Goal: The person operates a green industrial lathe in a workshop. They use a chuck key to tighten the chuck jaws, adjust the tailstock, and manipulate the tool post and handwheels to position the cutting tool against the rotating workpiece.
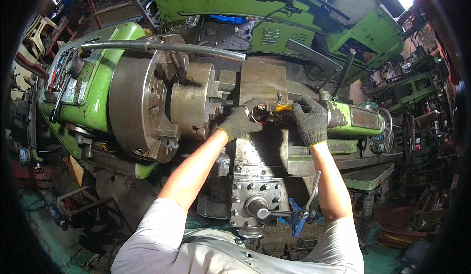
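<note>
My left hand (241, 120), in a dark knit glove, is closed at the left end of a small dark assembly over the lathe carriage. A thin pale curved edge shows by its fingertips, but what they hold is unclear. On the other side my right hand (311, 121), gloved alike, pinches a small tool with a yellow part (283, 107). A small upright post (279, 98) stands just behind the yellow part. Left of my hands is the lathe's large chuck (140, 95), with a smaller steel cylinder with jaws (189, 100) in front of it.
A long metal bar (196, 49) lies across the chuck's top. The green tailstock (351, 118) with its handwheel (385, 127) is at my right. Nearest my body are the cross-slide handle (257, 208) and a blue tool (298, 220). Another green machine (221, 1) stands behind.
</note>
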### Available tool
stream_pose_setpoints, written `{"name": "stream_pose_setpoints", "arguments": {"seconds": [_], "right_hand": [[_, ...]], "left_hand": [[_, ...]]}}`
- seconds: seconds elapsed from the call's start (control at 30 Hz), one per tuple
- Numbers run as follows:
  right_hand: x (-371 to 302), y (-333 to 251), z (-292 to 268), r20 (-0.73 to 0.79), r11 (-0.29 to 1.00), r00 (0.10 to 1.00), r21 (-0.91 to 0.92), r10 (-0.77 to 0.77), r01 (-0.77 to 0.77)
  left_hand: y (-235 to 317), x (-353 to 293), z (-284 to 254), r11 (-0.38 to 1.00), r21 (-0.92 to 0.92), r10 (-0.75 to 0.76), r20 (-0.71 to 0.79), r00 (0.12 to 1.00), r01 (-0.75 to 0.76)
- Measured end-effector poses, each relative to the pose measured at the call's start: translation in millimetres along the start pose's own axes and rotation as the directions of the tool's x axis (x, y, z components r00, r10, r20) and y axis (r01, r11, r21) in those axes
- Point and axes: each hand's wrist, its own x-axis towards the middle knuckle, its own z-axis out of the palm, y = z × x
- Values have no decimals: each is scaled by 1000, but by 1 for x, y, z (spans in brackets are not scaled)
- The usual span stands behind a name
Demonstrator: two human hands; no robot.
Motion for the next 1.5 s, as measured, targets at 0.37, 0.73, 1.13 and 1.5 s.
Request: {"name": "stream_pose_setpoints", "arguments": {"seconds": [0.37,0.73,1.13,1.5], "right_hand": [[-1,-26,12,51,996,998,70,44,-47],[-10,-26,-10,107,999,994,-45,9,-4],[0,-16,24,38,994,999,113,11,-15],[-46,-25,-30,221,999,974,-14,-44,48]], "left_hand": [[-15,7,7,985,159,-61,-42,997,67],[-6,2,1,999,-39,-1,42,999,3],[0,4,0,991,81,-111,-14,994,111],[11,-30,5,954,293,22,164,986,-70]]}}
